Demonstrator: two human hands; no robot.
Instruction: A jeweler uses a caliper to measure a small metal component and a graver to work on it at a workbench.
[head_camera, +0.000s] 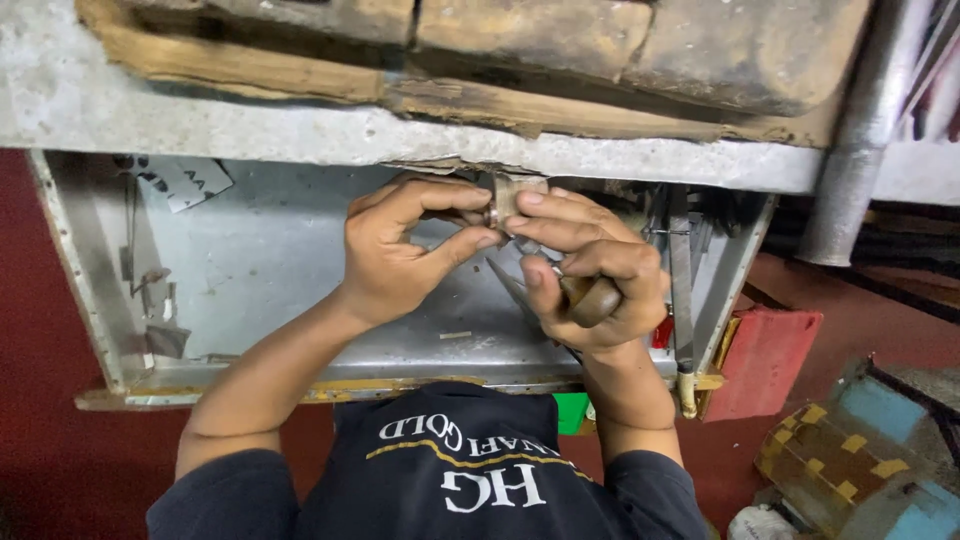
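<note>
A: Where do we have our hands?

B: Both are up over the open metal drawer (260, 260), just under the edge of the worn workbench (300, 125). Our left hand (395, 255) pinches a small metal ring-like piece (505, 200) between thumb and forefinger, fingers closed on it.

A: And the right?

B: Our right hand (590, 280) touches the same piece with its fingertips from the other side, while the lower fingers curl shut around a wooden tool handle (592, 298). A thin metal blade (515, 290) runs from that handle toward the drawer floor.

A: What lies about us?

B: A red box (765, 360) sits just right of the drawer, a grey pipe (860, 140) stands beyond it, and a small green thing (571, 410) shows below the drawer front.
</note>
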